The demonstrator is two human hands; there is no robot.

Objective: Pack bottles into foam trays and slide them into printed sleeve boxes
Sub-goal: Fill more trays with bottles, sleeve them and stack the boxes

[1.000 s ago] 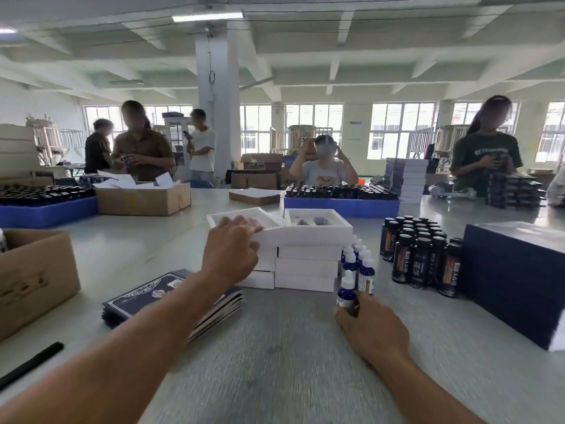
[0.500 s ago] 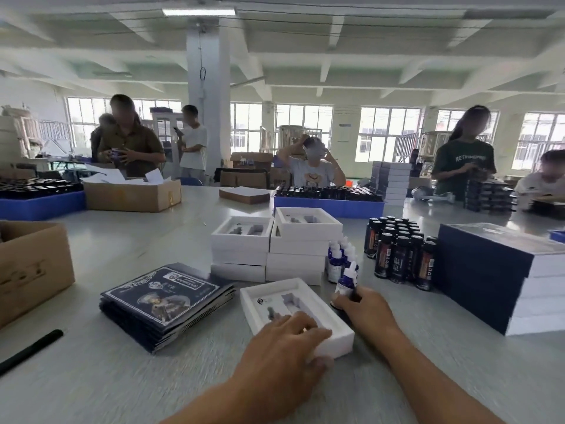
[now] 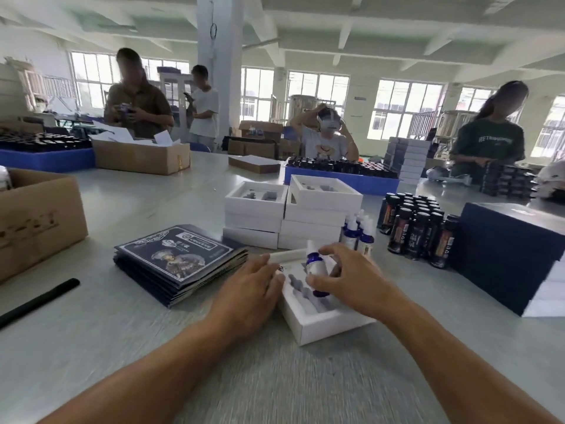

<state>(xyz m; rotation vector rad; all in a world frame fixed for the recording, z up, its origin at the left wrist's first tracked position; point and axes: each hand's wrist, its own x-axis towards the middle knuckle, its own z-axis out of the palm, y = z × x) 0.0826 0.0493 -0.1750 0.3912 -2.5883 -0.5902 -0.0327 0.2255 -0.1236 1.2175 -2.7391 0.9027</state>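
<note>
A white foam tray (image 3: pixel 324 324) with shaped cut-outs lies on the grey table in front of me. My left hand (image 3: pixel 247 293) rests flat on its left rim. My right hand (image 3: pixel 351 278) grips a small blue dropper bottle (image 3: pixel 315 264) with a white cap, tilted over the tray's cut-outs. Behind the tray stand two stacks of empty white trays (image 3: pixel 290 215), a few more blue dropper bottles (image 3: pixel 359 232) and a cluster of dark labelled bottles (image 3: pixel 415 229). Flat printed sleeves (image 3: pixel 180 258) lie stacked to the left.
A stack of finished navy boxes (image 3: pixel 507 252) stands at the right. A cardboard box (image 3: pixel 36 218) and a black pen (image 3: pixel 36 302) are at the left. Blue crates of bottles (image 3: pixel 342 175) and several people working are across the table.
My left hand pulled a tray off the stack and set it down in front of me. My right hand lifted a dropper bottle from the table and brought it over that tray.
</note>
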